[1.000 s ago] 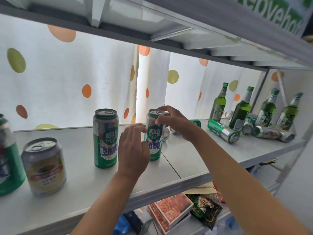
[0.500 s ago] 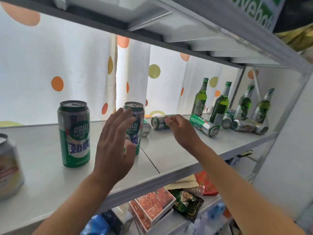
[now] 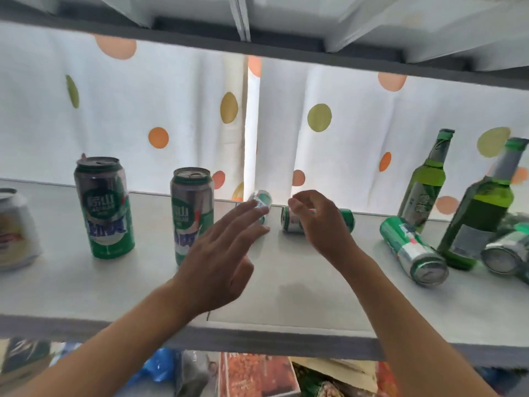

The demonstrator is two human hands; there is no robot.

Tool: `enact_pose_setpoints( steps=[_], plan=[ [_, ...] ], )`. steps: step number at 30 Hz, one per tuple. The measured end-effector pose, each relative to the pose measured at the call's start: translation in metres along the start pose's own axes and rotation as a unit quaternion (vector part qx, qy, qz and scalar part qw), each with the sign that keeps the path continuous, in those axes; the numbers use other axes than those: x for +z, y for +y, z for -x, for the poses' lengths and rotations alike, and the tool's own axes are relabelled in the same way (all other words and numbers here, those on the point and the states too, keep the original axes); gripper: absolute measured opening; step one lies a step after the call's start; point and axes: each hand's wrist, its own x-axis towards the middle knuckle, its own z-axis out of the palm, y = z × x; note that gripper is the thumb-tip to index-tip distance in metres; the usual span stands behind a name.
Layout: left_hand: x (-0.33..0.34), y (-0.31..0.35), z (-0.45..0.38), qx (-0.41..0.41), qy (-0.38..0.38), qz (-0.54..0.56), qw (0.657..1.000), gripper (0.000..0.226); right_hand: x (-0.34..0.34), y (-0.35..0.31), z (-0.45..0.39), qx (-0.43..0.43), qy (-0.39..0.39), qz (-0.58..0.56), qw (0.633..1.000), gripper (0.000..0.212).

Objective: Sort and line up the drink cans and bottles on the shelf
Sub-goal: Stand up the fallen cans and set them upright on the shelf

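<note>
Both hands reach for toppled cans at the back of the shelf [image 3: 286,316].

The right hand [image 3: 320,222] curls over a lying can [image 3: 292,222], apparently not yet clamped, to stand it right of the upright can [image 3: 192,207]; the left hand [image 3: 220,259] hovers spread near another lying can [image 3: 262,200].

glossy metal cans [image 3: 104,207] (glass bottles [image 3: 425,180]), matt shelf [image 3: 286,299]

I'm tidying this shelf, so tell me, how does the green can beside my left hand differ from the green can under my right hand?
The can by the left hand stands upright; the can under the right hand lies on its side. The first stands clear of the fingers, while the right hand covers the second's middle. The upright one sits nearer the shelf's front. Both are green and silver.
</note>
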Motion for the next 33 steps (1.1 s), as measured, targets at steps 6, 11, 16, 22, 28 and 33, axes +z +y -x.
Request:
enact_pose_setpoints(
  steps=[6,11,16,22,28,33],
  plan=[
    [0.039,0.001,-0.024,-0.108,-0.056,-0.072,0.99,0.055,-0.004,-0.007,-0.059,0.018,-0.053,-0.014,0.998,0.015],
    [0.061,-0.01,-0.024,-0.269,-0.049,-0.046,0.961,0.069,-0.001,-0.013,-0.099,0.055,-0.084,-0.011,0.995,0.033],
    [0.068,-0.013,-0.019,-0.266,-0.088,-0.036,0.959,0.068,0.019,-0.001,-0.132,0.122,-0.1,0.013,0.987,0.005],
    [0.075,-0.017,-0.016,-0.256,-0.134,-0.034,0.957,0.073,0.052,0.009,-0.157,0.22,-0.152,0.11,0.957,0.022],
    [0.079,-0.02,-0.015,-0.269,-0.153,-0.051,0.95,0.071,0.076,0.021,-0.164,0.286,-0.244,0.149,0.914,0.035],
    [0.079,-0.02,-0.015,-0.269,-0.156,-0.041,0.95,0.064,0.084,0.019,-0.169,0.331,-0.309,0.12,0.883,0.047]
  ],
)
